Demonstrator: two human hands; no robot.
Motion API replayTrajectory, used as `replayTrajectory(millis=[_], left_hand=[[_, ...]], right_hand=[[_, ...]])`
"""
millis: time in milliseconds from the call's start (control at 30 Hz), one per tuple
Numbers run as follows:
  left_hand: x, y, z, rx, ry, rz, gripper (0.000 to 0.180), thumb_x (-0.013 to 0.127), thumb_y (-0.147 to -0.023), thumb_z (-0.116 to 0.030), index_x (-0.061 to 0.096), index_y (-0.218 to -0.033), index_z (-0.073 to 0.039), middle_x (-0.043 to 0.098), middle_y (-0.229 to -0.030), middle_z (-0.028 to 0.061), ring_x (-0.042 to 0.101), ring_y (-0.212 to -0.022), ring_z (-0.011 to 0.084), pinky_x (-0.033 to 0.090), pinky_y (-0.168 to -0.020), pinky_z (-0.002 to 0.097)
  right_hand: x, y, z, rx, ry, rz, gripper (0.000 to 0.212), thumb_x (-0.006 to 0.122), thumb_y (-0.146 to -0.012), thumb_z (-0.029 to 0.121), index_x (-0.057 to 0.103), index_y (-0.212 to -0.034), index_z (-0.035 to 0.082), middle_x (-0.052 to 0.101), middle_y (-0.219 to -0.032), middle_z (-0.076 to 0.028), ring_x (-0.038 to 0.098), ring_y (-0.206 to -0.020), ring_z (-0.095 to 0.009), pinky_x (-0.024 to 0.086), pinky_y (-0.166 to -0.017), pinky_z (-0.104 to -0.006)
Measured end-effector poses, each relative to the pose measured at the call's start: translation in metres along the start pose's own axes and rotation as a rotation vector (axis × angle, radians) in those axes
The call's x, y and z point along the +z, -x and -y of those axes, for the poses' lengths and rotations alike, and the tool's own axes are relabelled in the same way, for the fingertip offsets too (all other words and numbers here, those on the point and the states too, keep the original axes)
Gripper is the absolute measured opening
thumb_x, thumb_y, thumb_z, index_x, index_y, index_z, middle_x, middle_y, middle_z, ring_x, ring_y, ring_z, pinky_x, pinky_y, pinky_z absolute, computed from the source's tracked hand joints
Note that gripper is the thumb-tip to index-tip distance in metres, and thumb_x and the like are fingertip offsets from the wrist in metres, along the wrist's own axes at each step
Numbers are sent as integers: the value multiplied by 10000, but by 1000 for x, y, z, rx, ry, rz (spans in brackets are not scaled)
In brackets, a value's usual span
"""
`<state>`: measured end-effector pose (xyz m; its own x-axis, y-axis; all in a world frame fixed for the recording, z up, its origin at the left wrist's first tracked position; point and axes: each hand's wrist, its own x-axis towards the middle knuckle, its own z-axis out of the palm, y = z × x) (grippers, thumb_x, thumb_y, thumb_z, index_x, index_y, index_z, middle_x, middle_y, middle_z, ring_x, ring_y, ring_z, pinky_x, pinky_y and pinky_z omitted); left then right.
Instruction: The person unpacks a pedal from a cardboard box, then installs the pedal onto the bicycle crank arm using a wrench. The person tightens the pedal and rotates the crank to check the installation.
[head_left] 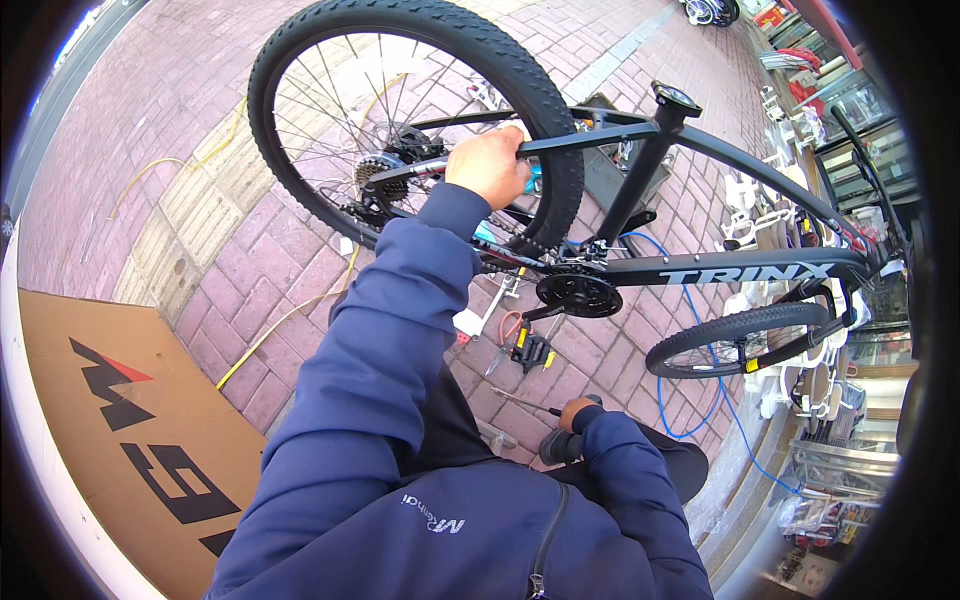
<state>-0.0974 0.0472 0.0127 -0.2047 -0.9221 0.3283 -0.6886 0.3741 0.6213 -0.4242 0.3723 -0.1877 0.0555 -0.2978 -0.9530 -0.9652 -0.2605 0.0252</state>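
A black bicycle (740,270) without a saddle stands across the paving in front of me. My left hand (488,168) is wrapped round its rear frame tube, beside the knobbly rear tyre (415,18). The cogs of the rear wheel (383,178) lie just left of that hand. Below and to the right of it are the chainring (580,295) and a black pedal (532,352). Low down near my knee, my right hand (578,412) is closed on a thin screwdriver (528,403), its shaft pointing left. Part of that hand is hidden by the sleeve.
Behind the frame lies a grey tool tray (650,178). A yellow hose (285,325) and a blue hose (662,400) trail over the pink bricks. A printed cardboard box (120,420) stands at left. Shelves with parts (840,440) line the right side, beyond the front wheel (735,338).
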Motion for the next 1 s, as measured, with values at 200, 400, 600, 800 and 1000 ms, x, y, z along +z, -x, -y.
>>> replayTrajectory(millis=[200,400,600,800,1000], left_hand=[[-2,-9,-2,-114,-71,82,238,693,-815,-255,686,-948,-57,706,-843,225,691,-842,431,539,-788,535],[-2,-6,-12,-108,-92,-33,339,744,-835,-255,658,-1037,4,707,-914,221,692,-853,398,542,-798,442],[5,16,-59,331,-29,-492,307,764,-796,-86,643,-1075,-44,664,-948,98,640,-868,308,508,-785,403],[30,43,-101,420,110,-43,170,762,-777,-6,677,-919,-44,681,-851,100,649,-773,302,515,-707,375],[51,39,-109,406,131,117,187,758,-761,12,678,-924,-33,676,-834,109,641,-757,319,506,-688,390]], right_hand=[[7,-35,-4,-159,-9,-5,434,537,-928,356,754,-1117,32,725,-1129,-215,693,-1061,-390,549,-909,-476],[21,-55,-13,-297,-22,214,434,628,-891,405,769,-1085,43,731,-1073,-221,696,-1023,-384,545,-883,-470],[22,-49,-12,2,-245,25,381,676,-828,335,778,-1075,63,742,-1076,-198,704,-1035,-377,561,-887,-456],[14,-48,-32,191,-325,-218,309,691,-817,297,786,-1032,95,764,-1009,-158,731,-969,-350,577,-847,-463],[1,-86,-48,-27,-294,-564,175,631,-867,179,776,-897,86,669,-1195,-166,705,-1026,-340,573,-829,-462]])
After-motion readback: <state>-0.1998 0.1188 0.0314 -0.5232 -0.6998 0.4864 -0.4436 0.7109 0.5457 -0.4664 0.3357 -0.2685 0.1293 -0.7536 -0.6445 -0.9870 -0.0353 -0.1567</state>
